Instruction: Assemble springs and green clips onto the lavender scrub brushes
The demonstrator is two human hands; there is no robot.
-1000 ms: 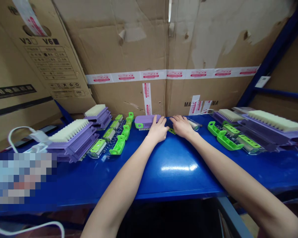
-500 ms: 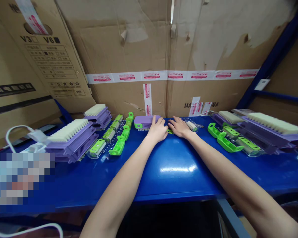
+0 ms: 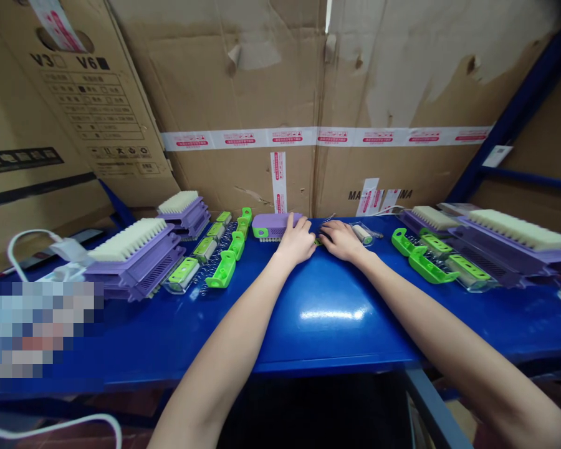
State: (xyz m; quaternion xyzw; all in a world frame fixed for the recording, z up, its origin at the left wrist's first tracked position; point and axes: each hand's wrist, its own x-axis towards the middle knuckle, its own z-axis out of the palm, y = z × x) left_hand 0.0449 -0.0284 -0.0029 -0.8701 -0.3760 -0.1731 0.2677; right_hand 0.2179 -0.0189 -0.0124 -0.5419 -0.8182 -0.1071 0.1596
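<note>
Both my hands rest at the back of the blue table (image 3: 327, 312). My left hand (image 3: 295, 240) has its fingers curled against the right end of a purple brush body (image 3: 271, 225) with a green end cap. My right hand (image 3: 340, 240) lies close beside it, fingers bent down over a small green part (image 3: 317, 241) that is mostly hidden. A thin metal spring (image 3: 330, 219) lies just behind my right fingers. A clear tube with a green insert (image 3: 362, 234) sits right of that hand.
Stacks of purple brushes with cream bristles stand at the left (image 3: 131, 255) and right (image 3: 518, 237). Rows of green handles (image 3: 222, 271), (image 3: 425, 262) and clear tubes (image 3: 182, 277) lie beside them. Cardboard boxes (image 3: 308, 93) wall off the back. A white cable (image 3: 28, 240) runs at the left.
My right hand has slid a little left, closer to my left hand. My left hand stays at the purple brush body. The view has shifted slightly.
</note>
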